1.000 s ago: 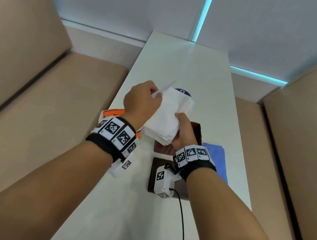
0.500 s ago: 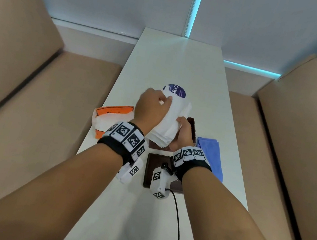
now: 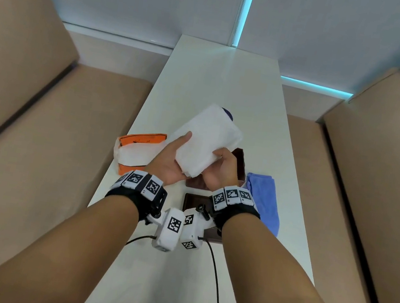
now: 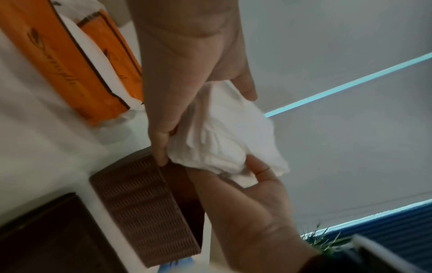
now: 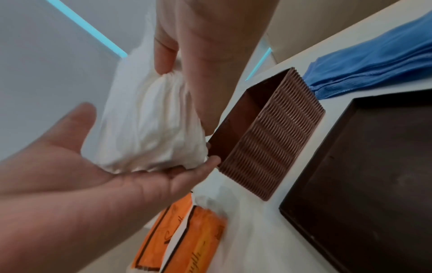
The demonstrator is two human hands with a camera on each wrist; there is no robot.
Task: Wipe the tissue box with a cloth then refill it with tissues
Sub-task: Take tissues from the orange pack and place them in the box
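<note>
Left hand and right hand clasp tissues above box; risk: soft stack buckles, snags box rim.

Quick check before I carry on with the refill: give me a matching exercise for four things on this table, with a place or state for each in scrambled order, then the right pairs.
Things:
1. stack of white tissues
2. brown ribbed tissue box
3. blue cloth
4. orange tissue packet

Places or states:
A. torn open, lying on the table at the person's left
B. held up between the left hand and right hand
C. lying loose on the table at the far right
D. open, no tissues seen in the part that shows, standing just under the hands

Pairs: 1-B, 2-D, 3-C, 4-A
</note>
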